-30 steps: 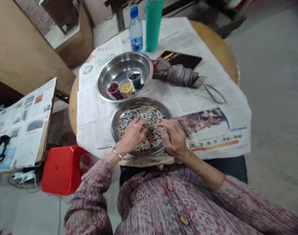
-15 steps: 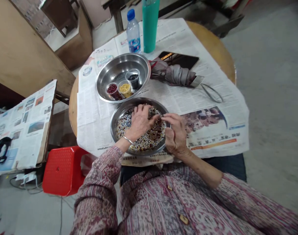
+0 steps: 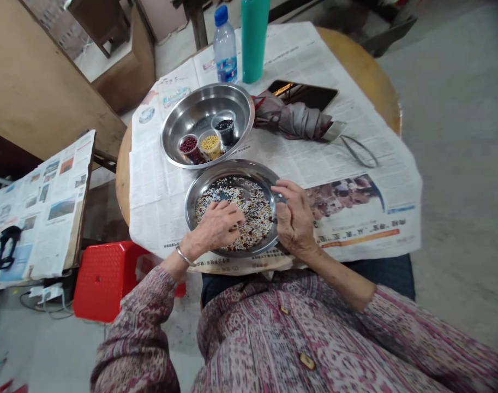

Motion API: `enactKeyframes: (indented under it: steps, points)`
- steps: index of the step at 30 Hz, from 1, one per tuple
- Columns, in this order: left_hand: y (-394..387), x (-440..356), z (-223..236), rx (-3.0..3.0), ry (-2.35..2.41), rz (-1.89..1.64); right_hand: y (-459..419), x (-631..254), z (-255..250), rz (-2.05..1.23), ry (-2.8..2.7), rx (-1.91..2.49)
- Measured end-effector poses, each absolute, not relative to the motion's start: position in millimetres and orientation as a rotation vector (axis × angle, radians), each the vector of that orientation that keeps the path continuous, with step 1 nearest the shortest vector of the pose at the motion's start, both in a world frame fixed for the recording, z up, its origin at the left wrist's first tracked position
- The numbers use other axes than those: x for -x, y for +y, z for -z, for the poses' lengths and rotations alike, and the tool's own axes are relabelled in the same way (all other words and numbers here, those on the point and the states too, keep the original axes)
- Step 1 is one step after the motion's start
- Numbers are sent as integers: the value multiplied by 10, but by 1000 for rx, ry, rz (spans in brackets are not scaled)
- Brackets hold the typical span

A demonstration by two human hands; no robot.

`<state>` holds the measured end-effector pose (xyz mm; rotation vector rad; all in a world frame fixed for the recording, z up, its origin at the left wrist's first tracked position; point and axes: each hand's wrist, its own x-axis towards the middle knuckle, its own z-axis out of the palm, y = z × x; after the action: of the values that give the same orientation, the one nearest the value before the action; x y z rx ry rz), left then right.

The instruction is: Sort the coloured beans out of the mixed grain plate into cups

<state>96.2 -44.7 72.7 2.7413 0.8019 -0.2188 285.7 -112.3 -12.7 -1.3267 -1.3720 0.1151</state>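
Note:
A shallow steel dish (image 3: 193, 188) stands near the table's front edge. Mixed small grains and beans (image 3: 252, 210), mostly white with black, yellow and dark red ones, are spread over its bottom. Over the left front part of the dish, my left hand (image 3: 216, 224) is closed, its fingers curled down among the grains. Its fingertips are hidden, so whatever they pinch does not show. My right hand (image 3: 295, 218) is closed around the dish's right rim, thumb nearer me and fingers farther away. Behind the dish, a larger steel basin (image 3: 171, 123) holds cups of red beans (image 3: 189, 145), yellow beans (image 3: 210, 144) and black beans (image 3: 225, 126).
A water bottle (image 3: 225, 49) and a green tumbler (image 3: 254, 41) stand at the back. A folded umbrella (image 3: 298, 119) and a dark phone or tablet (image 3: 314, 94) lie right of the basin. Newspaper (image 3: 150, 202) covers the round table. A red stool (image 3: 105, 281) stands at left.
My left hand has drawn back toward me and to the left, its spread fingers now curled. Grains at the dish's far side are uncovered. My right hand stays at the rim.

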Motion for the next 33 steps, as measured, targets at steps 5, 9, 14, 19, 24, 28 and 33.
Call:
enactKeyframes:
  steps: [5, 9, 14, 19, 24, 28, 33]
  points:
    - [-545, -617, -827, -2681, 1236, 95, -1132, -2855, 123, -156, -1369, 1336]
    - [-716, -518, -874, -2561, 1342, 122, -1135, -2847, 123, -177, -1363, 1346]
    - [-819, -690, -789, -2400, 1253, 129, -1135, -2834, 115, -187, -1352, 1364]
    - [-675, -1026, -535, -2301, 1199, -238, -1136, -2836, 122, -178, -1363, 1353]
    - [-374, -1263, -424, -2276, 1209, -517, -1137, -2845, 128, -175, -1373, 1358]
    - [-297, -1175, -532, -2375, 1351, -527, -1133, -2841, 122, -173, -1364, 1329]
    - [-501, -884, -678, -2548, 1535, -189, -1130, -2837, 114, -195, -1355, 1334]
